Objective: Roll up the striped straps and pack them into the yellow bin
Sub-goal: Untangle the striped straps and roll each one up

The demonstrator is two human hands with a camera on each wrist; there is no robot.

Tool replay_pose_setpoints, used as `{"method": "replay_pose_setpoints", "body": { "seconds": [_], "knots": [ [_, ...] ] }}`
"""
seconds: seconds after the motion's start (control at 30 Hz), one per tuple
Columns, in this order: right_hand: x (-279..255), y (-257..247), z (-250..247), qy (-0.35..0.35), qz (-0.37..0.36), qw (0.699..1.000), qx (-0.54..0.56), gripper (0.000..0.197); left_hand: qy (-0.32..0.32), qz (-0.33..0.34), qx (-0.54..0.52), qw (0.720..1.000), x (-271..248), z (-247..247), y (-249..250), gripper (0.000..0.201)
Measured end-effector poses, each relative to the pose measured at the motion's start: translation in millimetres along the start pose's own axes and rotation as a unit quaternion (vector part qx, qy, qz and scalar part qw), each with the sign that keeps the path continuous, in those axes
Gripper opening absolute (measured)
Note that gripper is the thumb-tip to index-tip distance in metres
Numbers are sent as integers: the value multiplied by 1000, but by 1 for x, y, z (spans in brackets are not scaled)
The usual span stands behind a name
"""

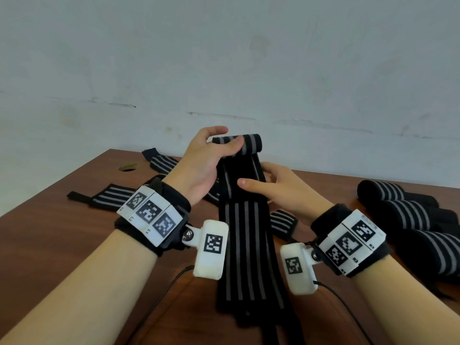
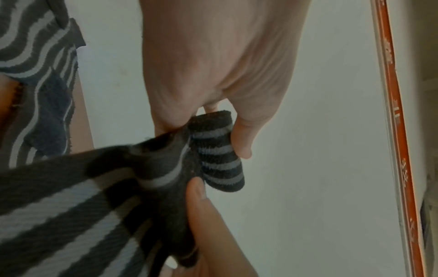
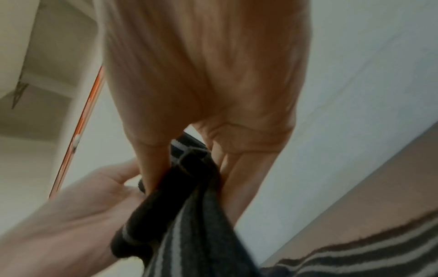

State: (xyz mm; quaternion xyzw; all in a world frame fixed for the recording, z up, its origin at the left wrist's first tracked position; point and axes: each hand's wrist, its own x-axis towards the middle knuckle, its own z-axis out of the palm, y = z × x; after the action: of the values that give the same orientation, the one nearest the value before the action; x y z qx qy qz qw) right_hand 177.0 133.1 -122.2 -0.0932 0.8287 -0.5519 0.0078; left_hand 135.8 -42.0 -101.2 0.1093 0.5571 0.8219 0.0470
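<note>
A black strap with grey stripes (image 1: 245,235) hangs from my two hands above the brown table (image 1: 62,235). Its top end is wound into a small roll (image 1: 250,144), seen also in the left wrist view as a striped roll (image 2: 219,155). My left hand (image 1: 211,155) grips that roll between thumb and fingers. Just below it, my right hand (image 1: 268,185) pinches the flat strap, thumb in front and fingers behind. In the right wrist view the strap (image 3: 189,196) runs between my right thumb and fingers. The yellow bin is not in view.
Several unrolled striped straps (image 1: 109,199) lie on the table behind my left wrist. Three rolled straps (image 1: 408,210) sit at the right edge. A hole (image 1: 128,167) marks the table's far left. A pale wall stands behind.
</note>
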Motion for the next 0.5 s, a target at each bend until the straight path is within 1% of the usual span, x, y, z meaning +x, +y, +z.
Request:
{"method": "replay_pose_setpoints", "body": {
  "seconds": [0.07, 0.1, 0.13, 0.2, 0.27, 0.37, 0.5],
  "knots": [
    [0, -2, -1, 19, -10, 999, 26, 31, -2, 2, -24, 1000, 0, 0, -2, 48],
    [-1, -3, -1, 30, -18, 999, 30, 30, 0, 2, -38, 999, 0, 0, -2, 49],
    [-2, -4, -2, 33, -25, 999, 31, 33, 5, 2, -50, 999, 0, 1, -3, 49],
    [-2, -3, -3, 26, -29, 999, 18, 48, 12, 6, -63, 998, 0, 2, -3, 48],
    [1, 1, -3, 27, -39, 999, -26, 59, 12, 16, -65, 998, 1, 2, -1, 46],
    [5, 4, -2, 40, -50, 996, -68, 58, 16, 24, -68, 997, 1, 0, 1, 44],
    [6, 6, -3, 12, -36, 996, -83, 67, 36, 32, -87, 995, 4, -4, -1, 46]
  ]
}}
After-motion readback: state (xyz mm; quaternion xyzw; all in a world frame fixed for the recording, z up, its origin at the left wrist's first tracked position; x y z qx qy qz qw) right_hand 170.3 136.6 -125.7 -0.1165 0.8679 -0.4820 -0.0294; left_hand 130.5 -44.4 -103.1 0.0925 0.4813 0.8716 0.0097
